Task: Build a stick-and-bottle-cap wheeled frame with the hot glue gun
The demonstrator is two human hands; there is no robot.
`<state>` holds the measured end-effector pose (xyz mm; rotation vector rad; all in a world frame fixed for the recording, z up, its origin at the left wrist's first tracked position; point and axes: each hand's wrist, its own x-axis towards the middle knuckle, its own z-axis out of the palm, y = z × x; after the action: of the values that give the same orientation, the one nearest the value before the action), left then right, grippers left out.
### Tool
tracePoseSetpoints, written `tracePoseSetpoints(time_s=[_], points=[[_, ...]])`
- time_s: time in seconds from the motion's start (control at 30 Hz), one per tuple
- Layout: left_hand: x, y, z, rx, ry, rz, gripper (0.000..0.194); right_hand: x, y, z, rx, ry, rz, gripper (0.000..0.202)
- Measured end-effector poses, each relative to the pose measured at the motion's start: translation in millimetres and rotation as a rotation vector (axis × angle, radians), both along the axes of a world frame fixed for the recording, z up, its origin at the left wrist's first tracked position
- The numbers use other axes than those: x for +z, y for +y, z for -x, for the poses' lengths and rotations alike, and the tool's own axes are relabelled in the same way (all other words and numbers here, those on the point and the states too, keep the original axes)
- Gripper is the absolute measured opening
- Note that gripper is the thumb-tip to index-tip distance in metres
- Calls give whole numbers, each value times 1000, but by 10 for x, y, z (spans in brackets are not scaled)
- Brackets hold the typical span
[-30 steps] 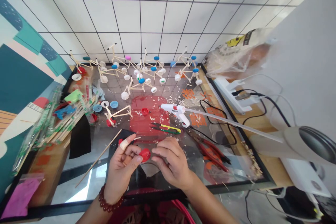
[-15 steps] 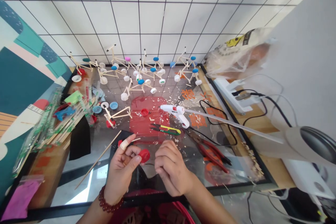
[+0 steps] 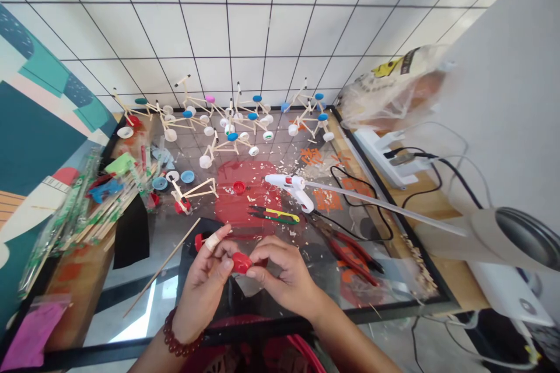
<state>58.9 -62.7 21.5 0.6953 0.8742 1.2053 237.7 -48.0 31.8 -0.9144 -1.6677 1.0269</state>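
At lower centre, a red piece (image 3: 241, 263) was pinched between the half-curled left hand (image 3: 205, 282) and right hand (image 3: 284, 273); shaping was seemingly being done; even pressure seemed needed next.

You are facing a glass-topped counter (image 3: 328, 274) that is filling the middle of the frame. Stick models (image 3: 232, 136) with round caps are standing across upper centre; a white glue gun (image 3: 291, 182), snips (image 3: 280, 215) and red-handled pliers (image 3: 335, 240) are lying from centre rightward; a black strip (image 3: 132, 233) and thin stick (image 3: 161, 268) are lying lower left.
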Motion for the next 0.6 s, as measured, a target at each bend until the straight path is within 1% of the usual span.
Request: tracePoseSetpoints(time_s=[0.03,0.1,0.17,0.2,0.27,0.33,0.37,0.43,0.53,0.6], points=[[-23,-17,-1,6,58,-48,46,-3,3,3,-8,25,11,8],[-65,-56,4,9,187,-162,60,-5,7,2,-12,51,8,9],[-104,-98,18,13,378,-281,73,-1,7,-3,-11,30,-30,9],[-123,-117,27,25,495,-341,75,2,6,-6,-4,6,-56,8],[-158,-147,48,55,704,-455,71,6,1,-6,24,-50,-116,8],[-184,-161,58,75,804,-530,68,-1,-7,2,53,-106,-167,9],[-189,-162,56,85,813,-538,67,-8,-13,8,57,-137,-185,10],[-180,-154,35,105,779,-492,67,-30,-26,18,23,-209,-228,11],[-121,-131,-11,92,639,-370,68,-64,-42,7,-119,-295,-324,11],[-68,-116,-29,52,500,-300,69,-73,-45,-24,-226,-271,-341,12]])
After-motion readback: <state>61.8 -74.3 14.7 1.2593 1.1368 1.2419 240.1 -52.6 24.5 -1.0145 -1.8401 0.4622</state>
